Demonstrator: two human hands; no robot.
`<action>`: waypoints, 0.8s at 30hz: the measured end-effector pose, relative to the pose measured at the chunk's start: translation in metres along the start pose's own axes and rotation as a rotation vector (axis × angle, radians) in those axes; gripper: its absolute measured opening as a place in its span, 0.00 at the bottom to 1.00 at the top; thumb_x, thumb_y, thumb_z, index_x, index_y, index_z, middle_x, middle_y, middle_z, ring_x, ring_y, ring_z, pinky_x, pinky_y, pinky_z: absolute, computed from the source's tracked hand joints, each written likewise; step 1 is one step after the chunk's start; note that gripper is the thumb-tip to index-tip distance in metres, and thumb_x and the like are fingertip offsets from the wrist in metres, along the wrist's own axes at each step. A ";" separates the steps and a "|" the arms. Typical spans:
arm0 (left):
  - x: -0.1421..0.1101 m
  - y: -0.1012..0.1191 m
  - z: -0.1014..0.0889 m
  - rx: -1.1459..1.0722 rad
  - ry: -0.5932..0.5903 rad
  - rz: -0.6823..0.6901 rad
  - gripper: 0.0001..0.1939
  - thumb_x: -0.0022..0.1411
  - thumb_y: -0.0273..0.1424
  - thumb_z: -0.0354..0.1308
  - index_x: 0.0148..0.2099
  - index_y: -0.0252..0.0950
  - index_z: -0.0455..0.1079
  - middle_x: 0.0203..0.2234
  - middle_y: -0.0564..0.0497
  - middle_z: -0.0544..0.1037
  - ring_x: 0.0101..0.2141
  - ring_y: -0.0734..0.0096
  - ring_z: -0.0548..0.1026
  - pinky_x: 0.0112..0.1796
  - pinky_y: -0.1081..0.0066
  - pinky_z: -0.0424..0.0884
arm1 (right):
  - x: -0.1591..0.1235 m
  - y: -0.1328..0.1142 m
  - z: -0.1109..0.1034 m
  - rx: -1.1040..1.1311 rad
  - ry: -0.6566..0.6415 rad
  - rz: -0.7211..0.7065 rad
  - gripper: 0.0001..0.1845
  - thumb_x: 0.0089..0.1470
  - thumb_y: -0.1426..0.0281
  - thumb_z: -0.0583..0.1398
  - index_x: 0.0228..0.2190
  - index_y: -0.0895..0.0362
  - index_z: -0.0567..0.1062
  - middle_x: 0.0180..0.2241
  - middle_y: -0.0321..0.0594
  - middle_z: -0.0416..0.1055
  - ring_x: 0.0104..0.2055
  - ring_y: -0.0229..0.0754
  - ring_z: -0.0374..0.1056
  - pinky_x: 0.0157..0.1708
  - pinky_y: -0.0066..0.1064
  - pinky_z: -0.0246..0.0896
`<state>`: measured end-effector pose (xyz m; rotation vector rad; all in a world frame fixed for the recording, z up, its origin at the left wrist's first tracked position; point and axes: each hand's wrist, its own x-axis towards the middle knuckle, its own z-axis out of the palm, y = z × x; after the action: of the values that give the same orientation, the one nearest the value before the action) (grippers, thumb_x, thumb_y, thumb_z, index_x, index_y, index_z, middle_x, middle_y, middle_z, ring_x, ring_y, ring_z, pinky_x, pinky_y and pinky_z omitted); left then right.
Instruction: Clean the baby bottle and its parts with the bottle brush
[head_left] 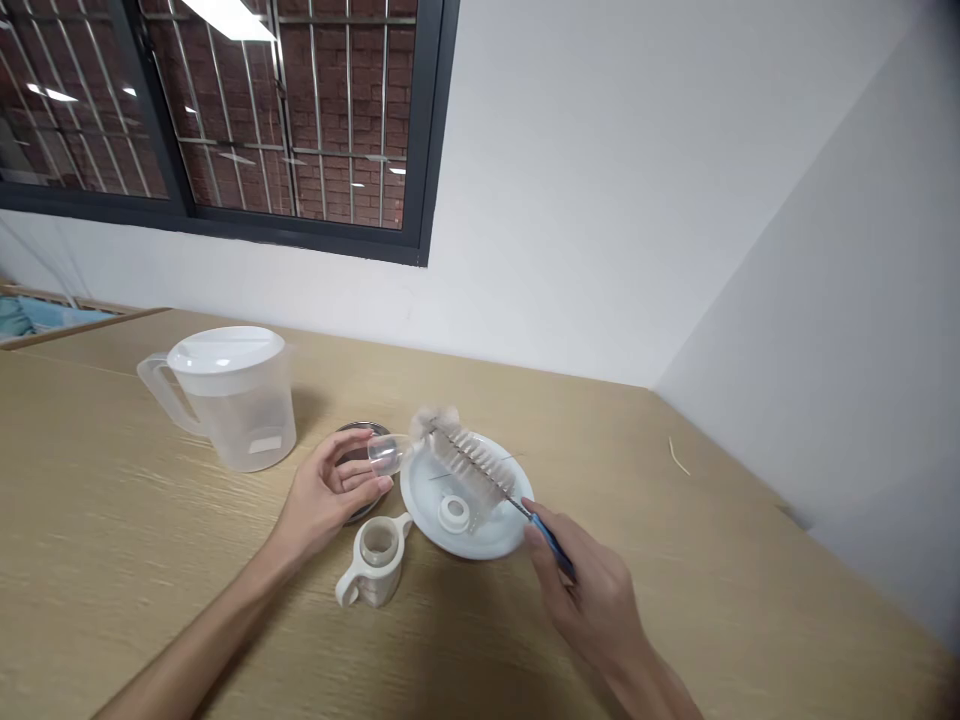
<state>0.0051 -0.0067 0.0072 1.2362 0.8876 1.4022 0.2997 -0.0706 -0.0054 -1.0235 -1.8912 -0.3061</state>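
My right hand (589, 585) is closed round the blue handle of a bottle brush (480, 465), whose white bristles lie over a pale plate. In my left hand (326, 490) is a small clear plastic cup (386, 454), gripped between fingers and thumb, its mouth turned toward the brush tip. The brush tip is close to the cup; whether they touch I cannot tell. On the white plate (420, 515) rests a white ring-shaped part (454, 513). A white two-handled holder (375, 575) stands just below my left hand. Behind that hand a dark round dish (365, 515) is partly hidden.
A clear pitcher (251, 420) with a white lid stands at the left. A thin pale strip (678, 457) lies on the wooden table (660, 600) at the right. A wall and a barred window (300, 120) rise behind the table.
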 end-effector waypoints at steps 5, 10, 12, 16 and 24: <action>0.000 -0.002 0.000 0.058 -0.015 0.019 0.31 0.47 0.31 0.75 0.52 0.37 0.67 0.54 0.42 0.73 0.43 0.61 0.80 0.46 0.61 0.76 | 0.000 -0.007 0.001 0.062 -0.039 -0.049 0.14 0.63 0.76 0.56 0.50 0.60 0.72 0.27 0.37 0.75 0.23 0.34 0.69 0.22 0.25 0.62; 0.001 -0.002 -0.001 0.054 -0.007 0.049 0.31 0.45 0.29 0.76 0.51 0.39 0.69 0.53 0.44 0.74 0.43 0.62 0.79 0.46 0.62 0.76 | -0.001 -0.001 0.003 0.024 -0.050 -0.030 0.13 0.63 0.75 0.56 0.49 0.60 0.72 0.31 0.40 0.77 0.25 0.35 0.71 0.22 0.24 0.63; 0.001 -0.002 -0.002 0.061 -0.001 0.059 0.31 0.45 0.29 0.76 0.51 0.38 0.69 0.52 0.44 0.75 0.42 0.63 0.79 0.46 0.62 0.76 | -0.001 0.002 0.003 0.005 -0.030 0.000 0.13 0.63 0.74 0.56 0.49 0.60 0.73 0.33 0.42 0.78 0.26 0.36 0.73 0.23 0.24 0.64; 0.002 -0.002 -0.002 0.076 0.001 0.063 0.32 0.45 0.30 0.76 0.52 0.37 0.69 0.49 0.44 0.77 0.42 0.63 0.79 0.46 0.61 0.76 | -0.001 -0.001 0.000 0.014 0.003 0.020 0.13 0.63 0.74 0.56 0.48 0.60 0.74 0.33 0.43 0.78 0.27 0.37 0.73 0.25 0.25 0.67; 0.001 0.001 -0.004 0.028 -0.020 0.061 0.30 0.48 0.31 0.75 0.52 0.38 0.69 0.53 0.41 0.76 0.44 0.61 0.79 0.46 0.61 0.76 | -0.003 0.001 0.003 0.004 -0.070 -0.010 0.13 0.64 0.73 0.55 0.49 0.60 0.72 0.33 0.43 0.78 0.25 0.36 0.72 0.23 0.25 0.65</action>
<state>0.0006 -0.0060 0.0074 1.3057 0.8646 1.4277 0.2992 -0.0696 -0.0101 -1.0344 -1.9594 -0.2753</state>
